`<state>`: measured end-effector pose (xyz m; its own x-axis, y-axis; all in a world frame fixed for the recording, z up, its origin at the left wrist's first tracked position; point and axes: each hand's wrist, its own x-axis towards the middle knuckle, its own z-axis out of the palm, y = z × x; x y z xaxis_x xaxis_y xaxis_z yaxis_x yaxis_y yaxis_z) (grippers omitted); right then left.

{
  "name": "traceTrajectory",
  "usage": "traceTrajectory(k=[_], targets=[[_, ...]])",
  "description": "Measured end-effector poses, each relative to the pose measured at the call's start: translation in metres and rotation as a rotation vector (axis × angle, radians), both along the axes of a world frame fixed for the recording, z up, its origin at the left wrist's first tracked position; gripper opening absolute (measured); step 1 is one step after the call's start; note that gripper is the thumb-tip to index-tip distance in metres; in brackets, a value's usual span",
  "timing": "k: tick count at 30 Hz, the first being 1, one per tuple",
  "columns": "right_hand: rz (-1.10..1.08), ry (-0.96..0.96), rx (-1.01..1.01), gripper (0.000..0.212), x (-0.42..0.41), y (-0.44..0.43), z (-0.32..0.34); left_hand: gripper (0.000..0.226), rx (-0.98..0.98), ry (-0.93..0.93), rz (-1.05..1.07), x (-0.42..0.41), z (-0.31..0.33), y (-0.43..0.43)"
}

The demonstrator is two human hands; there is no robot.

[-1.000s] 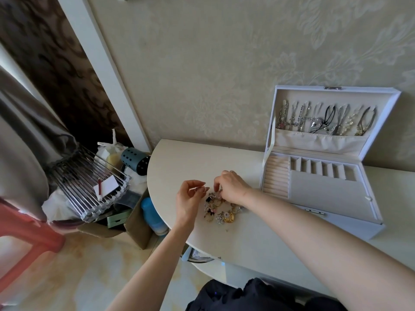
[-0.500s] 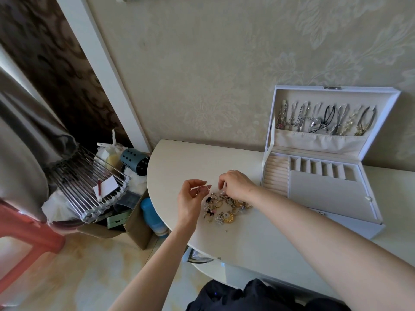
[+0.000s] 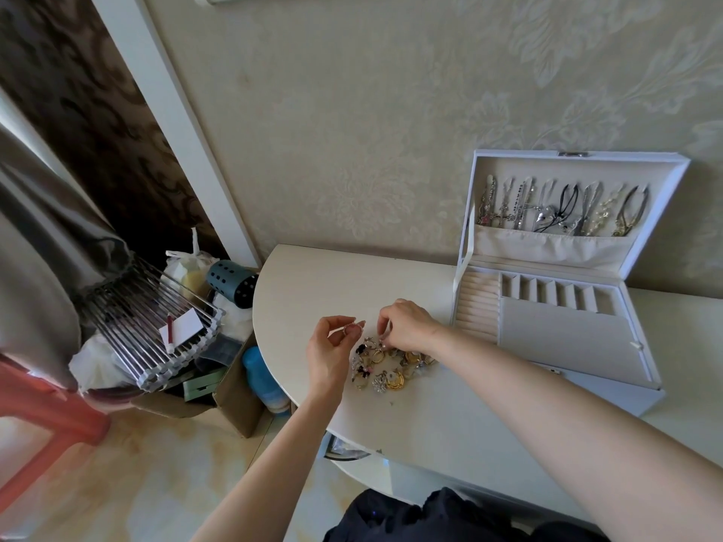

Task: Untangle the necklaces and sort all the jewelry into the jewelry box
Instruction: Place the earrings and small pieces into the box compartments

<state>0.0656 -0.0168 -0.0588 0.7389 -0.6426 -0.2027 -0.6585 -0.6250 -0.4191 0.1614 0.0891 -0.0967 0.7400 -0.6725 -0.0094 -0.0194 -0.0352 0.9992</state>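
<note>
We pinch ring-like piece in left hand, fingers curled, just above jewelry pile; right hand pinches into pile's top edge. Lift one piece slowly — neighbours may snag — jewelry box lies right of fingers.

Table stands against the wall. Jewelry box sits on its right rear part, with the lid upright against the wall. Necklaces hang in a row inside the lid. Jewelry pile lies on the table, left of the box and near the table's left edge. Left hand is just left of the pile and pinches a small piece above the table. Right hand is over the pile's rear edge, between pile and box, its fingertips pinching into the pile. Left of the table, lower down, are a carton, a wire rack further left, a holder behind, and a bottle just beside the table edge.
</note>
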Motion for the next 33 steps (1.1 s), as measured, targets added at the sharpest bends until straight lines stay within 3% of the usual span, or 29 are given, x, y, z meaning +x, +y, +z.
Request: traceTrajectory(k=[10,18,23,28,33], targets=[[-0.016,-0.094,0.015,0.012,0.001,0.001,0.005,0.019,-0.003,-0.002,-0.002,-0.001,0.006,-0.001],[-0.243,-0.470,0.434,0.014,-0.020,-0.019,0.050,0.018,-0.077,-0.044,0.022,-0.012,0.027,-0.020],[-0.363,-0.605,0.535,0.013,-0.050,-0.035,0.069,0.017,-0.148,-0.075,-0.078,-0.043,0.053,-0.047],[-0.450,-0.653,0.502,0.015,-0.092,-0.052,0.067,0.013,-0.141,-0.066,-0.175,-0.080,0.067,-0.073],[-0.550,-0.708,0.581,0.030,-0.153,-0.075,0.063,0.015,-0.119,-0.095,-0.321,-0.122,0.070,-0.103]])
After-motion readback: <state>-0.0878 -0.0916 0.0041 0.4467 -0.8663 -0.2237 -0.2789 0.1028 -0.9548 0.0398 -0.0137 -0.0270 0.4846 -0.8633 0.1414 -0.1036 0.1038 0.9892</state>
